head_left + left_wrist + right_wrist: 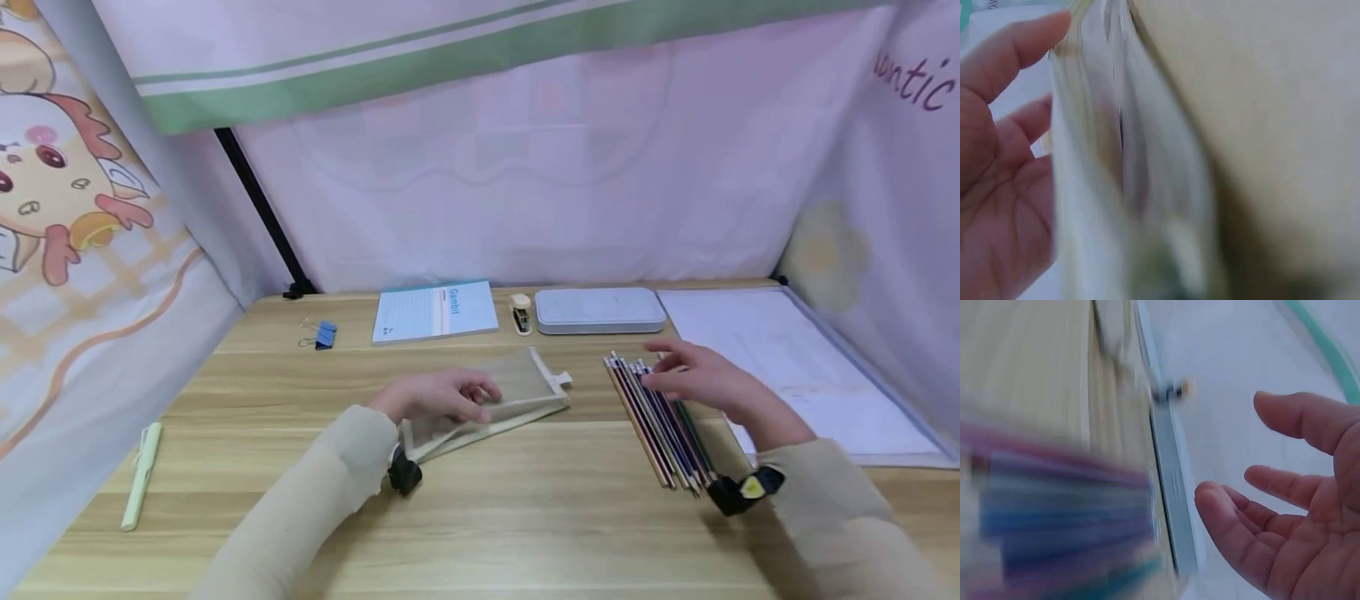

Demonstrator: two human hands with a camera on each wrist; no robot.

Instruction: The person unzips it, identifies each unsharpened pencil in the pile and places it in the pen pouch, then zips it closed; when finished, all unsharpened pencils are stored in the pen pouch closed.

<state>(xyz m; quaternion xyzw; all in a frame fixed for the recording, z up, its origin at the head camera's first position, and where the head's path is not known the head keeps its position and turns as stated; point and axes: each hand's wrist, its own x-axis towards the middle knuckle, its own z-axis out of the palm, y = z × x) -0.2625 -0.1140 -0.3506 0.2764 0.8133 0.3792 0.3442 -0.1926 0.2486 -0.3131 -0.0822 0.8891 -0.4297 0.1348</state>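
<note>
A beige see-through mesh pouch (521, 379) with a pale edge and a small white tab lies on the wooden table. My left hand (442, 396) is over its left part, fingers loosely bent; in the left wrist view the thumb (1041, 37) touches the pouch's rim, and the other fingertips are partly hidden behind it. Several pencils (652, 425) in different colours lie side by side to the right of the pouch. Just above their far ends hovers my right hand (701, 379), fingers apart and loosely bent. Nothing sits between those fingers in the right wrist view.
Along the back stand a notebook (435, 312), a small stapler (521, 315) and a pale flat case (600, 310). Blue binder clips (325, 335) lie back left, a pale green pen (141, 477) at the left edge. White sheets (795, 375) cover the right side.
</note>
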